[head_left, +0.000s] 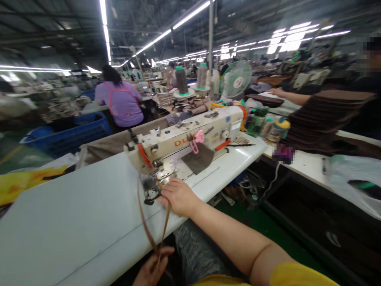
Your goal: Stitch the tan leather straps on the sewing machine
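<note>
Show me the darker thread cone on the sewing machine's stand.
The dark taupe thread cone on the left; the other, a paler grey thread cone, stands to its right.

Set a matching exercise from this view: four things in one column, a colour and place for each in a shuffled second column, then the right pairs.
Things:
1. strap
2. clip
3. fan
4. crate

Colours and places:
A. blue, on the floor at the far left
B. pink, on the sewing machine
C. pale green, beyond the machine
D. brown, held in the left hand

Pairs: 1-D, 2-B, 3-C, 4-A
</note>
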The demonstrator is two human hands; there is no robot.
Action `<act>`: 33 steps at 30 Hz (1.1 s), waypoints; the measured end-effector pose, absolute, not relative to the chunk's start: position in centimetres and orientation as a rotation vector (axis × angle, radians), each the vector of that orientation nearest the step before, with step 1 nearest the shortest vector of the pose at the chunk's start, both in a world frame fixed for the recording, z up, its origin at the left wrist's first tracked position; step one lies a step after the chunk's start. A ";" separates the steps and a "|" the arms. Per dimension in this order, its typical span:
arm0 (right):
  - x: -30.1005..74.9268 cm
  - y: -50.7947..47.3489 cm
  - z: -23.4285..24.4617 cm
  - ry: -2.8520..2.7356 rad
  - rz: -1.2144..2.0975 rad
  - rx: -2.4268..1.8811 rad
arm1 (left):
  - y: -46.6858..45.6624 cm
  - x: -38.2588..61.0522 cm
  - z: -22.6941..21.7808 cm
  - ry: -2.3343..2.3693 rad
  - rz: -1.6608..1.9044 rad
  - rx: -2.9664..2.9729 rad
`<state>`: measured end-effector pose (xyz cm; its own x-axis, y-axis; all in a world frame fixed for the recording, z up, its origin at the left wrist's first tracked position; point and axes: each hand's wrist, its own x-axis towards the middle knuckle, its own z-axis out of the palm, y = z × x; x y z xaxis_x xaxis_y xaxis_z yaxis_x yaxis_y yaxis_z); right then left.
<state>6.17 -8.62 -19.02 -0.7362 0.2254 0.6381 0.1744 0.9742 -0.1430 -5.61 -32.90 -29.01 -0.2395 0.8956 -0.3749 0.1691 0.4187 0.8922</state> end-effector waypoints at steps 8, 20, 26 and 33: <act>6.0 -8.6 -18.5 -2.347 0.209 -0.233 | -34.0 -5.7 -31.7 1.741 0.855 0.953; 6.0 -8.6 -18.4 -2.351 0.180 -0.251 | -33.5 -5.8 -27.2 1.715 0.862 0.948; 6.0 -8.7 -18.2 -2.348 0.169 -0.260 | -33.2 -5.8 -26.1 1.657 0.980 0.830; 5.9 -8.7 -18.3 -2.348 0.172 -0.256 | -34.0 -6.0 -27.0 1.715 0.802 0.945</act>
